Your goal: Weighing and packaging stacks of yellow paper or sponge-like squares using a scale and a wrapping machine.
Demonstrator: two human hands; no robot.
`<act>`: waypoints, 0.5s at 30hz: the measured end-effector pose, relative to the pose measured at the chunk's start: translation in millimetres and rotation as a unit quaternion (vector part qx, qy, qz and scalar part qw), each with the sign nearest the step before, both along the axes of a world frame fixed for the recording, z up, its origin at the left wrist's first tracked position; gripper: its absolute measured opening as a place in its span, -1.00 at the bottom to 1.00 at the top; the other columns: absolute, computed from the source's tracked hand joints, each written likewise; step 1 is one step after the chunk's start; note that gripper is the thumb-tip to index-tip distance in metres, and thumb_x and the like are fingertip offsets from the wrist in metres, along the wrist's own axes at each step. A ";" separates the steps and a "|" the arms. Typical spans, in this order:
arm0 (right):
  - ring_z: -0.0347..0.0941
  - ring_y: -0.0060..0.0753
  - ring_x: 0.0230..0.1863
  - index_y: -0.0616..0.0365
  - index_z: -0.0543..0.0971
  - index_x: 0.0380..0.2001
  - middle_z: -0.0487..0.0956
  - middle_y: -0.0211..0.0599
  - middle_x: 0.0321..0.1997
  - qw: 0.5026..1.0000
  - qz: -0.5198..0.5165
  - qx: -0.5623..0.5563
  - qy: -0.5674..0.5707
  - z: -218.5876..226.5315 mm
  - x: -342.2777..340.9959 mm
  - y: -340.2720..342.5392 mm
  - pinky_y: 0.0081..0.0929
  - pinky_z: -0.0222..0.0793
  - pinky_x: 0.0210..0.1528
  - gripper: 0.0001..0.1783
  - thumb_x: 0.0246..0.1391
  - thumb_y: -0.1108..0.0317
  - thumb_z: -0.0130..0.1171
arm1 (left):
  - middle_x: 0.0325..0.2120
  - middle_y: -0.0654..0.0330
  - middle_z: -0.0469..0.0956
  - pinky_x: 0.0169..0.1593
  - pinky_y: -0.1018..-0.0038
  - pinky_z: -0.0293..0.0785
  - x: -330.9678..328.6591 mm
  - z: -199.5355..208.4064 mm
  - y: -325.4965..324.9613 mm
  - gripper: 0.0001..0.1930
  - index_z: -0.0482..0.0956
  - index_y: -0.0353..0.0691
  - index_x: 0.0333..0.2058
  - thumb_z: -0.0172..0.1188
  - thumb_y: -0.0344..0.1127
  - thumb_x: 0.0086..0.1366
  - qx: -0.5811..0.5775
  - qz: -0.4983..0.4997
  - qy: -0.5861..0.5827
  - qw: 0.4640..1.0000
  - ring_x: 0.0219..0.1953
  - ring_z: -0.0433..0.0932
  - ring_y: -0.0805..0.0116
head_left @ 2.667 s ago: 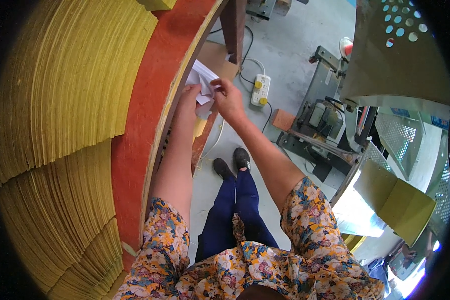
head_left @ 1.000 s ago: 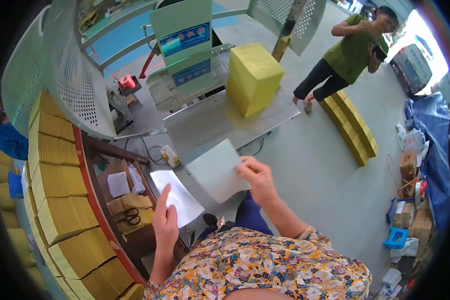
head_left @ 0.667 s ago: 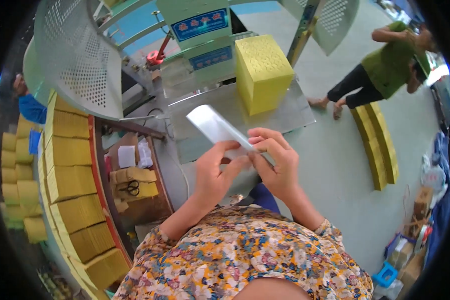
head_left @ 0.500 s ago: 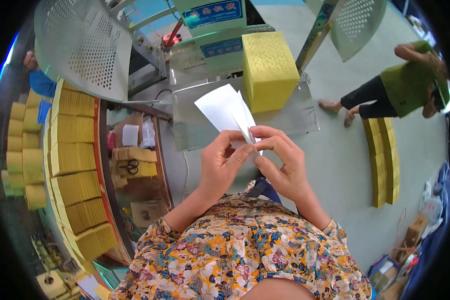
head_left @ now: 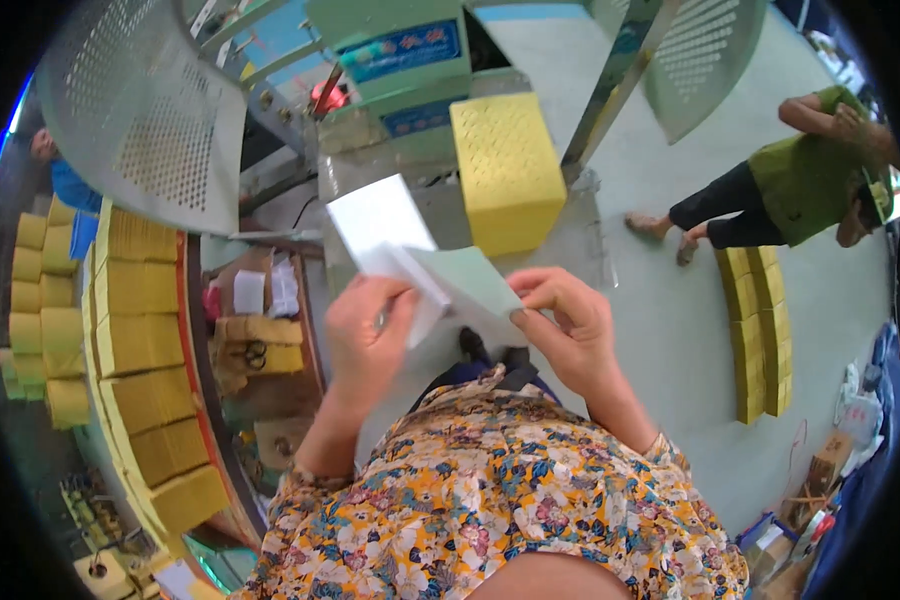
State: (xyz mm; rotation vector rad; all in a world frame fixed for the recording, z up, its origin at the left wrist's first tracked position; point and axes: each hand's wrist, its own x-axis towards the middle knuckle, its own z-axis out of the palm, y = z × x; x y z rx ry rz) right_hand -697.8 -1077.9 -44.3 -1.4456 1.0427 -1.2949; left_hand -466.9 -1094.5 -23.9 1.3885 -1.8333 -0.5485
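Several white paper sheets point(head_left: 380, 222) are held up in front of me by both hands. My left hand point(head_left: 368, 325), blurred by motion, is closed on their lower left part. My right hand point(head_left: 568, 315) pinches the right corner of a pale sheet point(head_left: 465, 280) that fans away from the others. Just beyond the papers, a tall stack of yellow paper point(head_left: 505, 180) with a patterned top stands on the metal shelf of a green machine point(head_left: 395, 60).
Perforated metal guards point(head_left: 150, 130) flank the machine. At left, a long rack holds yellow paper bundles point(head_left: 140, 345); scissors point(head_left: 256, 353) lie on a low shelf beside it. Rows of yellow stacks point(head_left: 755, 335) sit on the right floor, where a person in green point(head_left: 805, 180) stands.
My hands have moved apart, the left going further left, and the sheets have spread open between them. The whole view has shifted slightly.
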 end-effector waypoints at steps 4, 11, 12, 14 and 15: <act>0.46 -0.62 -0.33 0.20 0.50 -0.49 0.59 -0.41 -0.32 0.975 -0.117 0.109 -0.154 -19.2 -35.6 3.2 -0.64 0.36 -0.28 -0.91 0.06 0.55 0.20 | -0.44 0.19 0.59 -0.33 0.49 0.38 13.3 30.7 -28.5 -0.93 0.61 -0.31 -0.33 0.18 -0.48 0.24 0.002 -0.007 0.007 1.000 -0.45 0.51 0.40; 0.42 -0.65 -0.42 0.23 0.53 -0.46 0.54 -0.45 -0.48 0.919 -0.192 0.293 -0.180 -167.2 -92.4 3.0 -0.65 0.32 -0.34 -0.86 0.14 0.40 0.17 | -0.14 0.22 0.55 -0.22 0.64 0.36 -55.7 48.0 -120.4 -0.53 0.37 -0.30 0.17 0.06 -0.57 0.26 0.019 -0.136 0.311 0.940 -0.26 0.46 0.59; 0.41 -0.61 -0.45 0.24 0.54 -0.43 0.53 -0.44 -0.50 0.926 -0.245 0.282 -0.058 -187.0 -92.8 4.7 -0.60 0.32 -0.38 -0.89 0.10 0.42 0.18 | -0.11 0.19 0.53 -0.19 0.66 0.37 -71.1 42.1 -132.2 -0.47 0.29 -0.29 0.24 0.05 -0.58 0.27 0.101 -0.146 0.349 0.920 -0.21 0.47 0.59; 0.41 -0.58 -0.48 0.25 0.54 -0.41 0.53 -0.43 -0.52 0.920 -0.282 0.264 0.061 -198.3 -94.7 -0.2 -0.56 0.32 -0.41 -0.91 0.06 0.43 0.19 | -0.19 0.18 0.55 -0.21 0.64 0.39 -84.4 12.0 -153.3 -0.47 0.28 -0.32 0.24 0.05 -0.56 0.27 0.110 -0.146 0.365 0.913 -0.25 0.49 0.58; 0.42 -0.56 -0.47 0.27 0.54 -0.39 0.54 -0.37 -0.52 0.916 -0.293 0.255 0.098 -196.8 -95.6 -2.3 -0.52 0.35 -0.38 -0.89 0.05 0.43 0.19 | -0.24 0.18 0.54 -0.24 0.63 0.39 -83.2 -3.4 -160.6 -0.45 0.27 -0.33 0.25 0.06 -0.56 0.26 0.147 -0.120 0.341 0.921 -0.30 0.48 0.59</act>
